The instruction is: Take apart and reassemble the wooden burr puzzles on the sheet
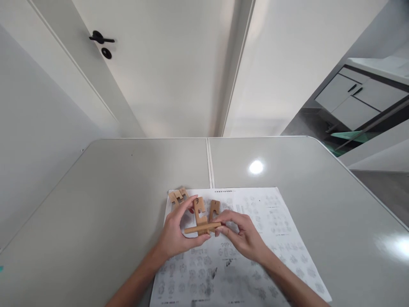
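My left hand (172, 234) grips a notched wooden puzzle piece (197, 207) between thumb and fingers; a dark handwritten mark shows near its top. Crossing its lower end is a narrow wooden puzzle piece (191, 230), seen edge-on. My right hand (244, 234) pinches this crosswise piece at its right end. How the two interlock is hidden by their overlap. Just behind my right fingertips a further notched wooden piece (215, 205) with a mark shows; whether it is held or lies on the paper I cannot tell. More notched pieces (178, 195) lie beyond my left hand.
Under my hands, a large printed sheet (271, 264) with rows of small diagrams covers the near middle of the grey table (79, 221). A seam (209, 164) splits the tabletop. Past its far edge stands a white door (172, 76); a white cabinet (361, 96) is at right.
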`<act>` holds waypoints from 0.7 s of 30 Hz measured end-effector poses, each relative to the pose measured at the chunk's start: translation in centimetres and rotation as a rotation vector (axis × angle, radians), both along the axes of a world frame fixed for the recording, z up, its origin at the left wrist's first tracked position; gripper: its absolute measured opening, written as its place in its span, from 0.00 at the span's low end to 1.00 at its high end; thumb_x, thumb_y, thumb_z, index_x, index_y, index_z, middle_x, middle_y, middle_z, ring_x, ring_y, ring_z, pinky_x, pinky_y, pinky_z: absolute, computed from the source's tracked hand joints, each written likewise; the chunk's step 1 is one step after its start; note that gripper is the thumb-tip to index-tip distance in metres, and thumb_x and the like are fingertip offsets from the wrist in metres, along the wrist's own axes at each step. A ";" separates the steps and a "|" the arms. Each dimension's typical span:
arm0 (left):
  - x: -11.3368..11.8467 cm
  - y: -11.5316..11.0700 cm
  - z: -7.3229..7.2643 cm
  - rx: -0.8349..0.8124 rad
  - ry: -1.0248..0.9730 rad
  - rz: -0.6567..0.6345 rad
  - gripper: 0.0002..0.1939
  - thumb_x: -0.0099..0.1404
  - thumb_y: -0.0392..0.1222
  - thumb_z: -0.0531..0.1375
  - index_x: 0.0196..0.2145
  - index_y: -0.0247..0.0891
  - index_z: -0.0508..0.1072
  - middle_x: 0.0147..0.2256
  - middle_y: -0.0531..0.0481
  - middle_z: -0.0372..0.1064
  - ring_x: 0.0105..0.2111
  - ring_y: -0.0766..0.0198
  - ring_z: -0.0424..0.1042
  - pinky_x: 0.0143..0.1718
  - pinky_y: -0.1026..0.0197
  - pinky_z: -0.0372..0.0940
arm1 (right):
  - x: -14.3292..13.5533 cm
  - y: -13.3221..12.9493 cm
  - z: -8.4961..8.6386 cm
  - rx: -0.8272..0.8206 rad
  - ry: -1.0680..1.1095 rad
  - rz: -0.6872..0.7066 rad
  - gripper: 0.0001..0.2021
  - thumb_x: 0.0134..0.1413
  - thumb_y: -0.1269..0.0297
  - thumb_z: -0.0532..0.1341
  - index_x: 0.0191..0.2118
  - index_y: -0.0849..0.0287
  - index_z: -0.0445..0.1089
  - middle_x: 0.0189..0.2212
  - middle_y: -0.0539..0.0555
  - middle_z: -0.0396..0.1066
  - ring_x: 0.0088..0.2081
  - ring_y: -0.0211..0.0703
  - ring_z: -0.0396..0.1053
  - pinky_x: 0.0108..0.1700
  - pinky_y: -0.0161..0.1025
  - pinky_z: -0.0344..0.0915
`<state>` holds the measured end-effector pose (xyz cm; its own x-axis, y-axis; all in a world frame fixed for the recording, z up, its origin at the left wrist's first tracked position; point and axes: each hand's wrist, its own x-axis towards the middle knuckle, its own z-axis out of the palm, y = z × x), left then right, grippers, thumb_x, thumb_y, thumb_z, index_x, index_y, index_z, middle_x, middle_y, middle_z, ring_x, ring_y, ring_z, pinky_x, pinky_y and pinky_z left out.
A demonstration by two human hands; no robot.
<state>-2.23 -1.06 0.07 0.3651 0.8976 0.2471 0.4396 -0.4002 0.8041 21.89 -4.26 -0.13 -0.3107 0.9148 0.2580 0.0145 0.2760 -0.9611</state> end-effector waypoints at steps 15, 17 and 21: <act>-0.3 0.3 0.1 0.090 0.108 -0.104 0.35 0.61 0.52 0.74 0.64 0.50 0.71 0.54 0.43 0.77 0.56 0.47 0.75 0.56 0.46 0.73 | -0.2 -0.2 -0.1 -0.136 0.067 -0.027 0.09 0.71 0.55 0.63 0.45 0.54 0.76 0.31 0.52 0.76 0.32 0.43 0.74 0.38 0.40 0.71; -0.3 0.3 -0.1 0.179 0.121 -0.075 0.26 0.68 0.47 0.69 0.62 0.50 0.73 0.47 0.45 0.79 0.48 0.53 0.79 0.49 0.52 0.76 | -0.2 -0.2 -0.2 -0.202 0.123 -0.027 0.11 0.71 0.53 0.63 0.45 0.55 0.74 0.30 0.51 0.74 0.31 0.43 0.74 0.37 0.40 0.70; -0.4 0.5 -0.7 0.428 0.164 -0.078 0.14 0.77 0.36 0.58 0.55 0.47 0.78 0.29 0.53 0.77 0.29 0.63 0.76 0.35 0.60 0.73 | -0.1 -0.1 -0.4 -0.313 0.210 0.021 0.13 0.71 0.50 0.63 0.45 0.55 0.72 0.27 0.49 0.71 0.28 0.42 0.73 0.31 0.38 0.67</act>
